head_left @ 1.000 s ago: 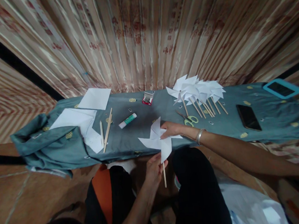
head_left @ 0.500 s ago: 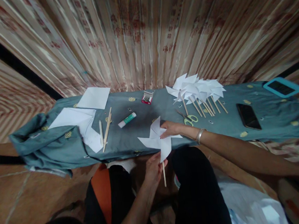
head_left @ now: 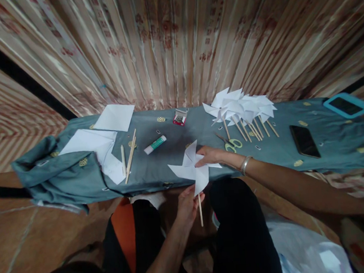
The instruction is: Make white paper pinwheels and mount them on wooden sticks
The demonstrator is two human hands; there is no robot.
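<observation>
A white paper pinwheel [head_left: 200, 178] on a thin wooden stick [head_left: 201, 214] is held upright over the front edge of the cloth-covered table. Below its blades, my left hand [head_left: 188, 202] is closed around the stick. My right hand [head_left: 210, 156] reaches in from the right, its fingers pressed on the pinwheel's centre, where a small dark dot shows. Just beyond that hand lie scissors [head_left: 233, 145] with yellow-green handles. Behind the pinwheel are a glue stick [head_left: 155, 144] and a small red box [head_left: 179, 118] of tiny metal pieces.
Several white pinwheels [head_left: 241, 105] are heaped at the back right. Farther right lie a black phone [head_left: 305, 142] and a blue-framed tablet [head_left: 347, 105]. On the left are paper sheets [head_left: 114, 118], wooden sticks [head_left: 130, 157] and bunched cloth [head_left: 57, 176]. A plastic bag [head_left: 303, 245] sits below right.
The view has shifted very slightly. Both hands stay on the pinwheel, with the right fingers still at its centre; nothing has been let go.
</observation>
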